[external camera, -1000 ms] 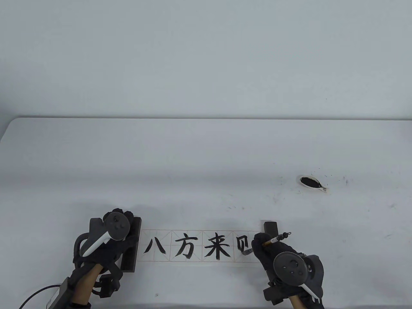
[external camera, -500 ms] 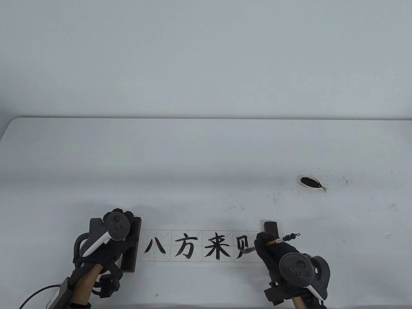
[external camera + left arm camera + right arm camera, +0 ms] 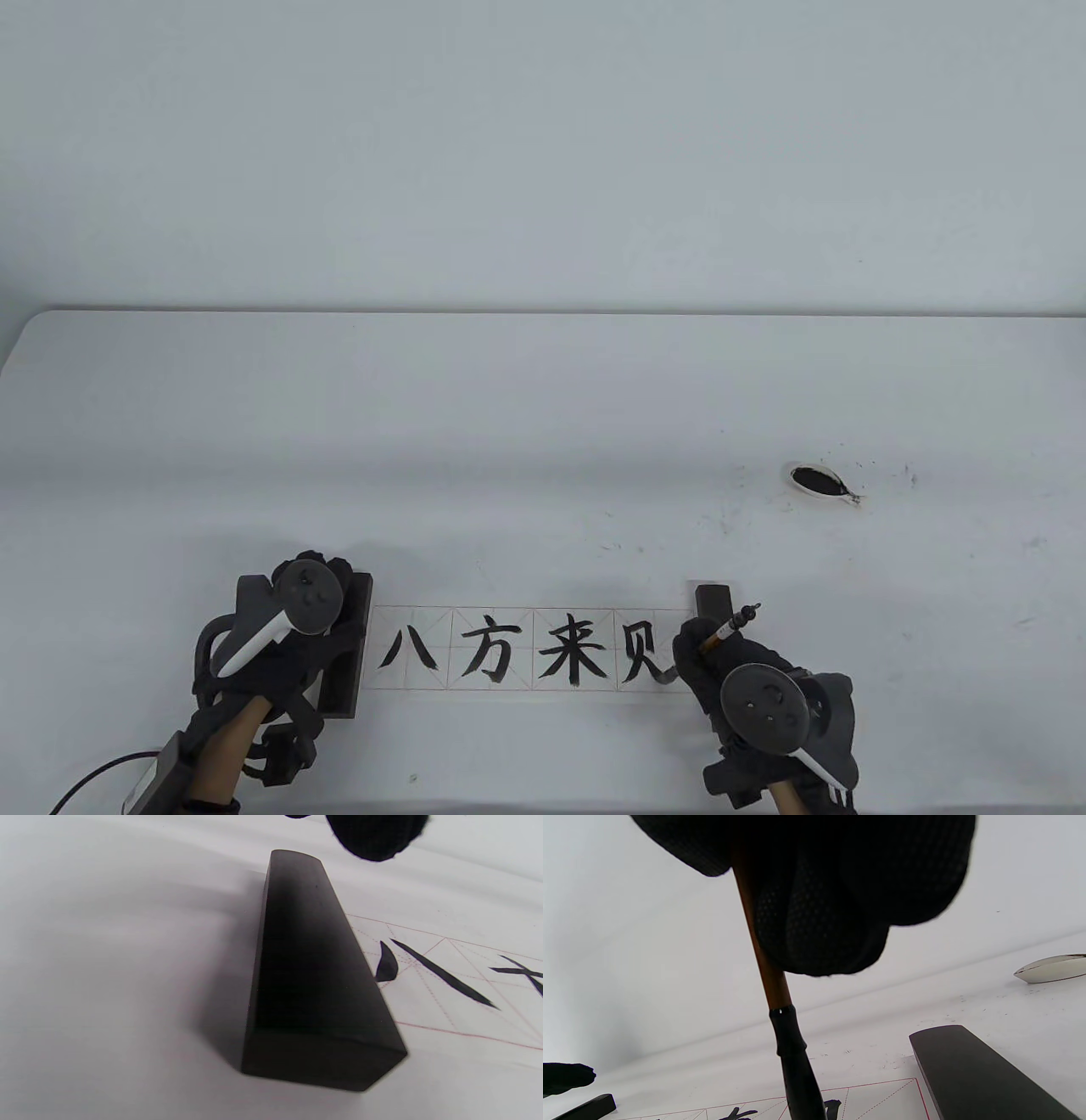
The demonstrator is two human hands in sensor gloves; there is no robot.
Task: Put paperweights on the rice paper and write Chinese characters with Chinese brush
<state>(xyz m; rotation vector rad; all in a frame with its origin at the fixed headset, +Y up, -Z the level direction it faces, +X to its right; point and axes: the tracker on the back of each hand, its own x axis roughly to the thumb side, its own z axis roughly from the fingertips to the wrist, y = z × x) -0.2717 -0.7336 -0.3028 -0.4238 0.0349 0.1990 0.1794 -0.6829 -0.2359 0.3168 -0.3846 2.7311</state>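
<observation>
The counter [image 3: 543, 407] is a smooth matte white slab with rounded far corners, flecked with small ink marks near its right side. The paper [image 3: 526, 649] is a thin white strip printed with a fine red grid of squares, each crossed by dashed diagonals; it lies flat near the front edge and carries four black brush-written characters. The left weight [image 3: 314, 976] is a long rectangular bar, dark and matte with softly rounded edges, lying flat across the left end of the paper. The right weight [image 3: 984, 1077] has the same form and lies across the right end. The dish [image 3: 819, 481] is a shallow oval with a pale glossy rim, filled with black ink, and stands well apart behind the right weight. The left hand [image 3: 288, 632], in a black knit glove, rests on the left weight; whether its fingers are straight or curled cannot be told, as only one fingertip [image 3: 375, 836] shows, above the far end of the bar. The right hand [image 3: 721, 662] grips the brush [image 3: 772, 980], its fingers [image 3: 823, 921] curled closely round the shaft. The shaft is smooth reddish-brown wood ending in a black glossy ferrule; the tip points down toward the fourth character at the right end of the paper.
</observation>
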